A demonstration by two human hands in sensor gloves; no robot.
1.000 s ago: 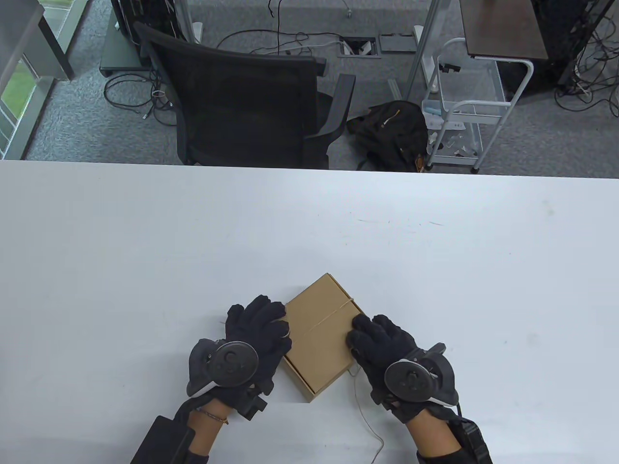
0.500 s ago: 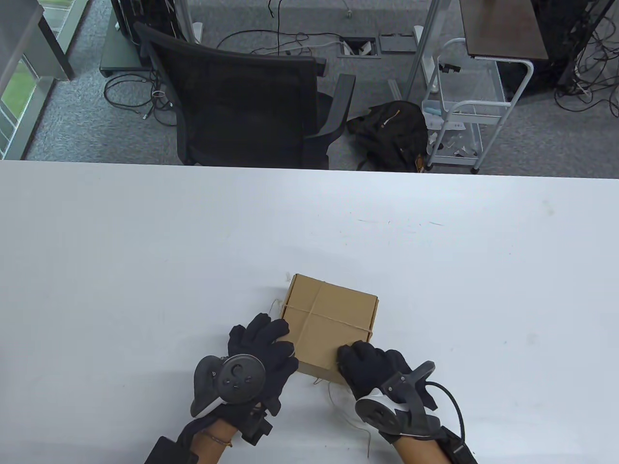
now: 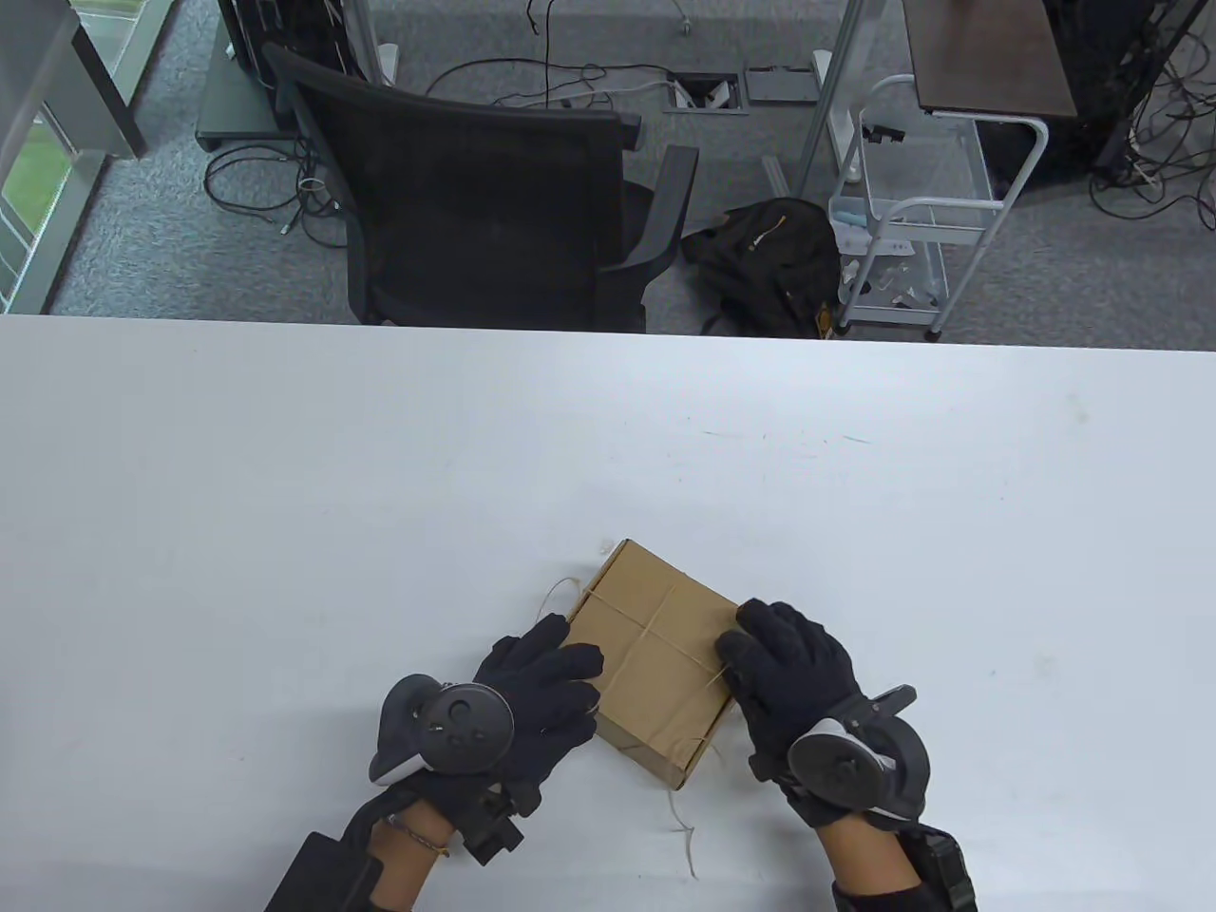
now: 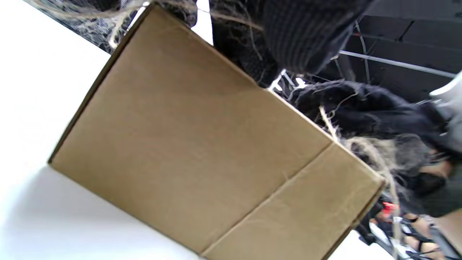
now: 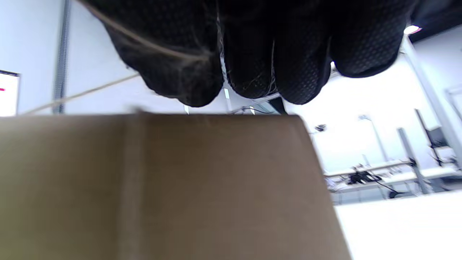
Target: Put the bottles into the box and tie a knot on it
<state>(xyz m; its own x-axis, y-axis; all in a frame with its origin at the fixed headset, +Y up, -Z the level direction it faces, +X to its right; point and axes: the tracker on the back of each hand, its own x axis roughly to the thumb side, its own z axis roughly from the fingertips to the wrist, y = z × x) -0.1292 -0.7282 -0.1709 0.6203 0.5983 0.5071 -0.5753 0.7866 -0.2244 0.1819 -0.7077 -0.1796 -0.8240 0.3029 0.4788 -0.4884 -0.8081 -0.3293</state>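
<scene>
A closed brown cardboard box (image 3: 655, 665) lies on the white table (image 3: 285, 494) near the front edge, turned corner-on to me. Thin twine (image 3: 654, 629) crosses over its lid. One loose end of it trails on the table in front (image 3: 686, 836) and another curls at the far left corner (image 3: 556, 594). My left hand (image 3: 560, 670) grips the box's left side, its fingers (image 4: 296, 32) over the top edge. My right hand (image 3: 755, 646) grips the right side, its fingers (image 5: 252, 54) curled over the box (image 5: 162, 187), twine running across them. No bottle shows.
A black office chair (image 3: 475, 190) stands beyond the table's far edge. A black bag (image 3: 769, 256) and a white wire trolley (image 3: 912, 209) stand on the carpet behind it. A black device (image 3: 318, 869) lies by my left forearm.
The box has turned clockwise on the table between my hands. My right hand moved from the box's near edge up to its right side. My left hand stayed at the left side.
</scene>
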